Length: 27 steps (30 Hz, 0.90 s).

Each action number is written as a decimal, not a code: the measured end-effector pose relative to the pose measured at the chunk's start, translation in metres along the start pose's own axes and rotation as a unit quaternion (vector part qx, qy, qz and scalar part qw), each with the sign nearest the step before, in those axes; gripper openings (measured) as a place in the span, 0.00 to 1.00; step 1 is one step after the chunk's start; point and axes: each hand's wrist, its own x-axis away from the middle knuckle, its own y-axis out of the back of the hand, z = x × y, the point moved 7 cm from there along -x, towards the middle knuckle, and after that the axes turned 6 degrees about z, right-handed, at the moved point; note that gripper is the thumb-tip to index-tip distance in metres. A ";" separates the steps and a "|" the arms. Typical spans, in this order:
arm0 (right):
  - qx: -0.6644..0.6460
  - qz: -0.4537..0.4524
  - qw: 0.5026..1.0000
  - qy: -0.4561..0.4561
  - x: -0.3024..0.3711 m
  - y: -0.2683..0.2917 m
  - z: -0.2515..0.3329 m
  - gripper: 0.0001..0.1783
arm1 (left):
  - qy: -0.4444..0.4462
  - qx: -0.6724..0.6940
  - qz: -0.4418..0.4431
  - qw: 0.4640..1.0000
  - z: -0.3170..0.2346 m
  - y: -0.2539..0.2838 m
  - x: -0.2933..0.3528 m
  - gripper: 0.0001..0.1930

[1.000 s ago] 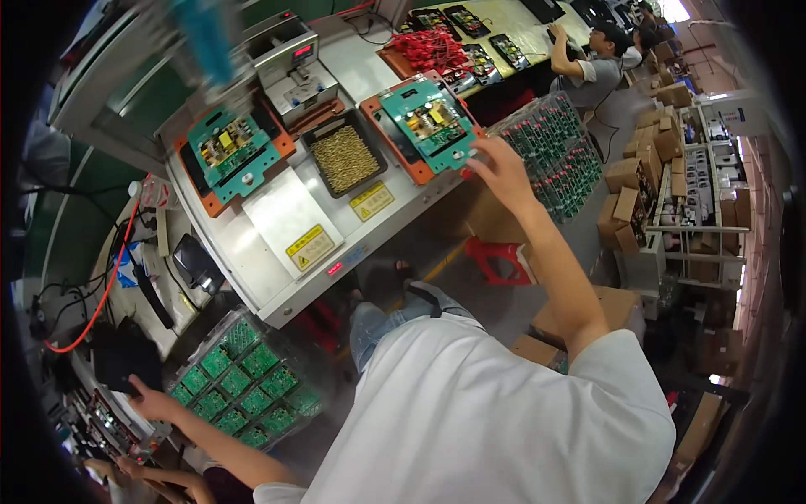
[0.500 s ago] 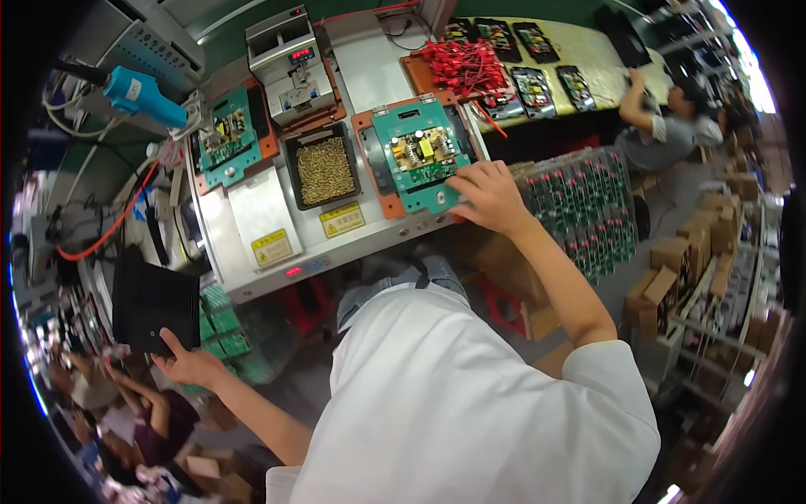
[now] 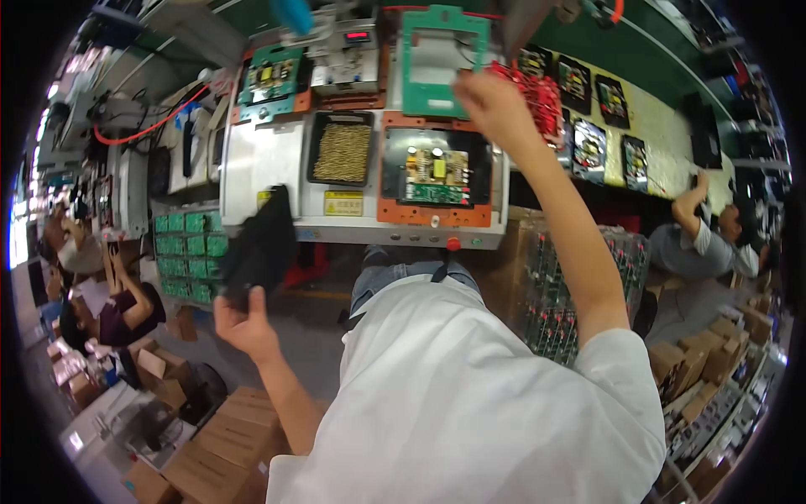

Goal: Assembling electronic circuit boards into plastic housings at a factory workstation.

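Note:
My left hand (image 3: 249,328) grips a thin black cover (image 3: 262,244) by its lower edge, thumb on the near face, in front of the bench's left part. The cover is tilted and slightly blurred. My right hand (image 3: 497,105) is at the near right corner of a green hinged frame (image 3: 426,102), which stands raised, its fingers curled at the edge. Below the frame, a circuit board (image 3: 437,175) with a yellow part lies in a black tray (image 3: 474,155) on an orange base (image 3: 393,213).
A black bin (image 3: 341,148) of brass-coloured screws stands left of the base. Another green fixture (image 3: 270,77) is farther left. Red-tipped wires (image 3: 537,101) lie to the right, beside a yellow-topped table (image 3: 667,155). Circuit boards are stacked at both sides. A co-worker (image 3: 703,239) sits at right.
The green frame has swung up off the circuit board, with my right hand moving away from me. My left hand has brought the black cover rightward, closer to the bench. The view has turned.

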 end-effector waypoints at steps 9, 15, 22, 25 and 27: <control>0.082 0.156 0.980 0.089 0.018 -0.029 0.000 0.06 | -0.242 -0.074 0.240 0.937 -0.067 -0.114 0.008 0.17; 0.132 -0.050 0.987 -0.080 0.040 0.119 -0.034 0.08 | -0.439 -0.111 0.273 0.849 -0.096 -0.191 0.020 0.14; 0.003 -0.196 0.945 -0.263 0.231 0.199 -0.183 0.25 | -0.437 -0.207 0.464 0.742 -0.043 -0.318 0.020 0.18; -0.270 -0.197 0.886 -0.322 0.263 0.174 -0.150 0.23 | -0.365 -0.181 0.506 0.760 -0.016 -0.328 0.015 0.21; -0.106 -0.209 0.924 -0.303 0.262 0.172 -0.095 0.22 | -0.364 -0.176 0.519 0.753 -0.016 -0.330 0.015 0.20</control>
